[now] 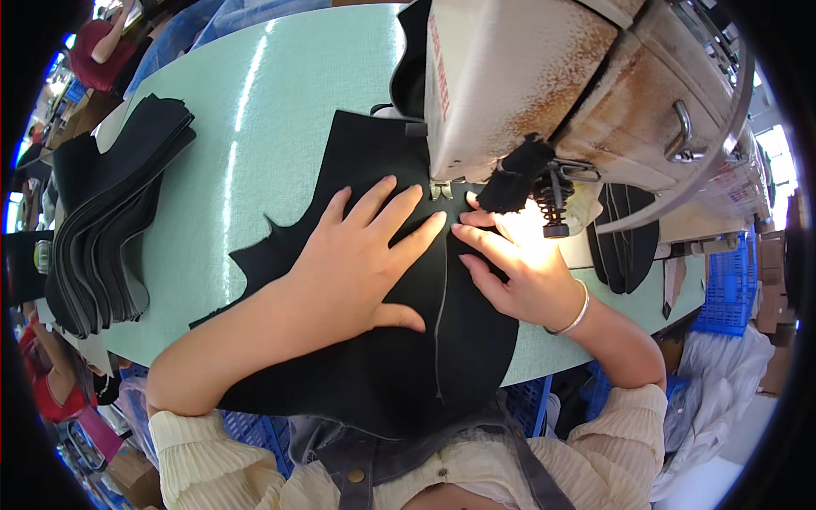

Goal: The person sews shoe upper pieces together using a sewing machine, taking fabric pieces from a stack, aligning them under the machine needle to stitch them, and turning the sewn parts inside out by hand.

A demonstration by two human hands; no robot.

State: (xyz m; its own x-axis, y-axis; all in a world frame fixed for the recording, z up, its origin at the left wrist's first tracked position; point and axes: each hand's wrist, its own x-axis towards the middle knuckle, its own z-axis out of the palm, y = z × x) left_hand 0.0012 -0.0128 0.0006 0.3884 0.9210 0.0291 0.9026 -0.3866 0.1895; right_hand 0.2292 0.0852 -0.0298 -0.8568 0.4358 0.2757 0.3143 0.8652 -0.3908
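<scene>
Fingers, wide on the left hand (344, 259), closer on the right hand (537, 276), rest on black cloth (382, 367) under the sewing machine (527, 76). That cloth looks soft, light; I'd hold it beside the seam (439, 340).

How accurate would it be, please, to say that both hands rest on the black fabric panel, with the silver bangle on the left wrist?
Not quite: the head view shows the silver bangle on the wrist of the right hand, not the left hand; both do rest on the black fabric panel.
</scene>
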